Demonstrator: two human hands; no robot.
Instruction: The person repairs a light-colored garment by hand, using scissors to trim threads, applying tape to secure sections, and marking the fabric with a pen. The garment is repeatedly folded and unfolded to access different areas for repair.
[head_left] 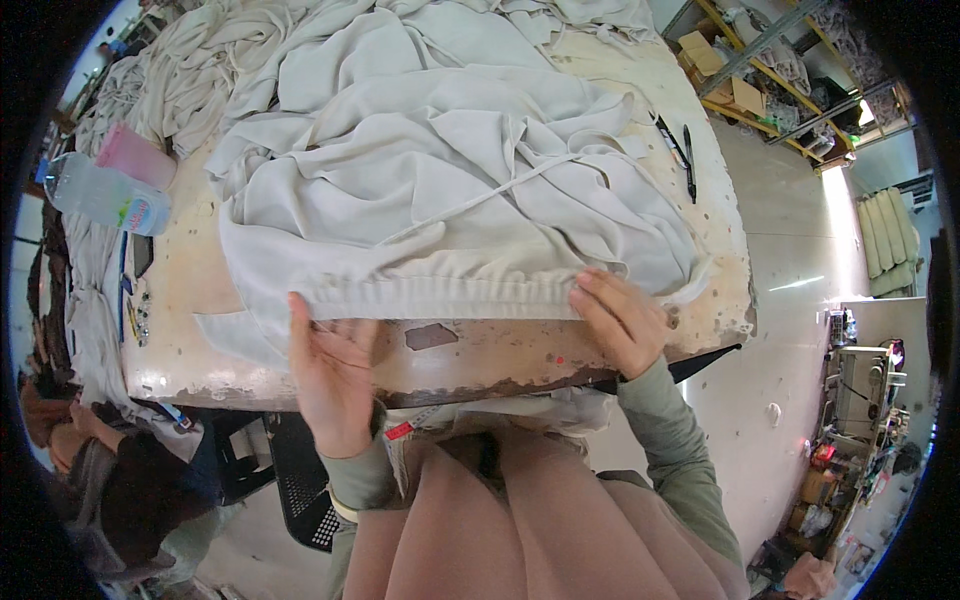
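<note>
A pale grey-white garment lies heaped on the worktable, its gathered elastic waistband running straight along the near side. At the waistband's left end is my left hand, open, palm turned inward, thumb raised and apart from slightly blurred fingers. My right hand rests at the other end with its fingers stretched over the band; its thumb is hidden. A loose narrow strip of the same cloth crosses the folds.
More pale cloth is piled at the far left. A clear plastic bottle and a pink container stand on the left. Black pens lie far right. The table's worn front edge is close to me. Another person sits lower left.
</note>
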